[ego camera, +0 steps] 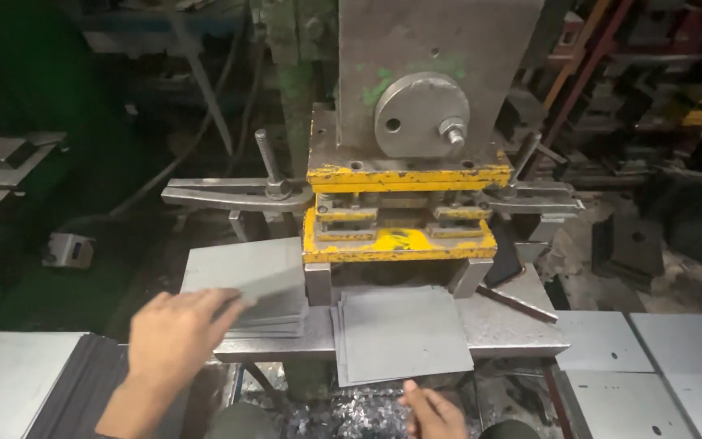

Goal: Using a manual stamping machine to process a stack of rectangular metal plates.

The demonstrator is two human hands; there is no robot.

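right hand [432,410]: at the bottom edge, just below the front rim of the sheet pile; fingers loosely curled, nothing in them, and whether a fingertip touches the pile i cannot tell.
left hand [174,333]: lower left, palm down, fingers stretched forward and pinching the near corner of the top sheet, which lifts at a tilt off the stack.
top sheet [245,268]: flat grey metal square, near corner raised in the left hand, far edge lying toward the press.
stack [274,319]: grey sheets under the top sheet, on the left part of the bed, just beside the left post of the die.
sheet pile [400,333]: a few grey sheets fanned slightly, at the middle of the bed, their far edge under the die and their near edge overhanging the bed.
bed [505,325]: worn steel plate carrying both lots of sheets.
scrap [351,410]: bright metal bits on the floor below the bed, between the hands.
side plates [660,366]: large grey plates with small holes, lower right; more plates lie lower left.
die [400,236]: yellow-painted block in two halves, above the sheet pile.
clamps [229,193]: steel arms with bolts at either side of the die.
press [432,73]: grey body with a round disc, farthest back.
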